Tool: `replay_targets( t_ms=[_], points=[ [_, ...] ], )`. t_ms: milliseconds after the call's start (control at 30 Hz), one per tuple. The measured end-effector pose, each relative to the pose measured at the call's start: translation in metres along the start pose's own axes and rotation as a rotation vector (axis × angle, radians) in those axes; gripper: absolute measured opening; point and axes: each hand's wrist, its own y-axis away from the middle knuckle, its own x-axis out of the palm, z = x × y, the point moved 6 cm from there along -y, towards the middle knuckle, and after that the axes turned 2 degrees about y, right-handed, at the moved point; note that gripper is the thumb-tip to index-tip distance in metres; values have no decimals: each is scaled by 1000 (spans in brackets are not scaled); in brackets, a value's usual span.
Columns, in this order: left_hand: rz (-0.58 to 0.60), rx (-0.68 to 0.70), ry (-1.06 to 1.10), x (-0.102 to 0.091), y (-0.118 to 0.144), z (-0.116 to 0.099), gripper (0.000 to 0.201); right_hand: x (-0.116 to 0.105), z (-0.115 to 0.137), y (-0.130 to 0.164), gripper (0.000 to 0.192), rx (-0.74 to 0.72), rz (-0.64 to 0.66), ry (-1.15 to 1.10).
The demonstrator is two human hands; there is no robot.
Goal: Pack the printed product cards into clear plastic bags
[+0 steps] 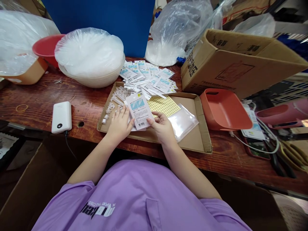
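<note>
Over the shallow cardboard tray [204,136], my right hand [164,127] pinches a white printed packaging card [139,112] by its lower right corner. My left hand [120,124] rests with fingers stretched out at the card's left side, its thumb by the card's lower left edge. Small translucent plastic pieces [119,95] lie in the tray just beyond my left fingers. To the right of the card are a yellow sticker sheet [165,105] and a stack of clear plastic sleeves [184,122]. More white paper shows beneath the held card, partly hidden.
Behind the tray lies a pile of printed cards [146,77]. A bag-covered bowl [89,57] and white power bank [61,117] stand left. At right are an orange-red bin [225,110], large cardboard box [231,64], scissors [292,155] and a white cable [276,141].
</note>
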Motion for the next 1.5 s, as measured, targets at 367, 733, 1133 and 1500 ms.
replay_targets(
  t_ms=[367, 733, 1133, 1500],
  points=[
    [-40, -124, 1301, -5, -3, -17, 68, -6, 11, 20, 55, -86, 74, 68],
    [420, -37, 996, 21, -26, -109, 27, -70, 50, 78, 53, -891, -94, 1194],
    [429, 68, -206, 87, -69, -161, 86, -200, 8, 143, 22, -701, -887, 774],
    [373, 81, -52, 63, -67, -157, 21, -194, 11, 139, 29, -832, -752, 721]
  ],
)
